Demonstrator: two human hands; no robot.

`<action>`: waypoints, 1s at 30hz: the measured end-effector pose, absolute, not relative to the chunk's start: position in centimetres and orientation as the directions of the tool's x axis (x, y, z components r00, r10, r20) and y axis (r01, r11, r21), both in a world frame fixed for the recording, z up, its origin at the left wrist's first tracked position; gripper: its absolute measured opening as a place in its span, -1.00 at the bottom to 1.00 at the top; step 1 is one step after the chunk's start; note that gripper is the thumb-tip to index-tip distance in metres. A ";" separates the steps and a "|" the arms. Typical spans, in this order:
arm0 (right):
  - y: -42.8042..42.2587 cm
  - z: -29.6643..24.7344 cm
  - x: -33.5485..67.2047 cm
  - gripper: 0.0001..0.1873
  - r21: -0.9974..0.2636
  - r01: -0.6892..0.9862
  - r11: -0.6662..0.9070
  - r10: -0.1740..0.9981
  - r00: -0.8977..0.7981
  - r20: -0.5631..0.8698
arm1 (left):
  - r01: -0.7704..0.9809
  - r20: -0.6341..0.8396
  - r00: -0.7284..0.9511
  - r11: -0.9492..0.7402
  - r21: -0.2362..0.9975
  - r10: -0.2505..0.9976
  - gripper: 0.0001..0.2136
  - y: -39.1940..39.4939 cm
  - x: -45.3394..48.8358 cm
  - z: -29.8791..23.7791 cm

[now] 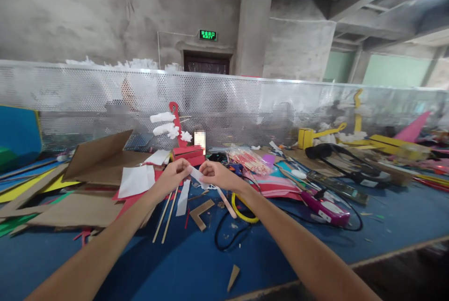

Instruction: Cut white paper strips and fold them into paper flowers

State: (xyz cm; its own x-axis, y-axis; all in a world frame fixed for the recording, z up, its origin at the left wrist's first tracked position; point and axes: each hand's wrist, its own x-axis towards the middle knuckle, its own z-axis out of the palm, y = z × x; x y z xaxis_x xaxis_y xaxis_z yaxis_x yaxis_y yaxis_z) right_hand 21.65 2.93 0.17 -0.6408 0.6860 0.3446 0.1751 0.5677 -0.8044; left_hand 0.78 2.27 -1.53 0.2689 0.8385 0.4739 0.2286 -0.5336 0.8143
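My L hand [176, 171] & R hand [219, 175] meet approx. mid-view, above the blue tabletop [189, 268]. Btwn them: a short white paper strip [196, 173]. L thumb & fingertips pinch one end; R thumb & fingers are curled together at the other end, gripping it too, tho exact R fingertip contact is partly hidden.

Just below my hands, on the tabletop: another white paper strip [183, 198], a pair of thin wooden sticks [165, 216] to its L, & an L-shaped cardboard pc [201, 215] to its R. Yellow ring [247, 219] is near my R wrist, w/ a black cable [216, 238] looping beside it. Behind my L hand stands a red figure w/ white paper tufts [179, 128]. White paper sheets [136, 180] lie L of my L hand; purple device [324, 208] well off to the R.
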 end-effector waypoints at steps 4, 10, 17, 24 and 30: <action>3.5 0.2 21.9 -0.82 -0.798 0.226 0.559 0.737 -0.576 0.353 | 0.229 0.464 0.211 -0.505 0.832 0.860 -0.72 2.7 0.5 -1.6; 3.9 0.2 22.3 -0.79 -0.793 0.228 0.565 0.749 -0.545 0.377 | 0.271 0.474 0.192 -0.510 0.816 0.859 -0.75 2.8 -0.1 -1.8; 3.2 0.3 22.1 -0.78 -0.717 0.273 0.641 0.694 -0.606 0.389 | 0.302 0.439 0.386 -0.561 0.771 0.811 -0.63 1.9 0.8 -1.6; 2.7 0.5 22.2 -0.73 -0.626 0.319 0.712 0.653 -0.629 0.422 | 0.355 0.352 0.418 -0.507 0.785 0.838 -0.70 1.9 0.9 -1.9; 1.7 0.9 21.5 -0.57 -0.314 0.394 0.864 0.500 -0.747 0.438 | 0.238 0.243 0.398 -0.355 0.904 0.885 -0.69 1.2 1.5 -1.7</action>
State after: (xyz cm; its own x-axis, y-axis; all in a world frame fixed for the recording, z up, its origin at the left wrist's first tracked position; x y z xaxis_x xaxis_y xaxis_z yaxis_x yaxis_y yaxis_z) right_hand 21.52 1.66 0.94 -0.7474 0.4996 0.4380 0.3937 0.8641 -0.3138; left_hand 1.48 1.21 -1.66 0.3977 0.8847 0.2431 0.2379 -0.3553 0.9040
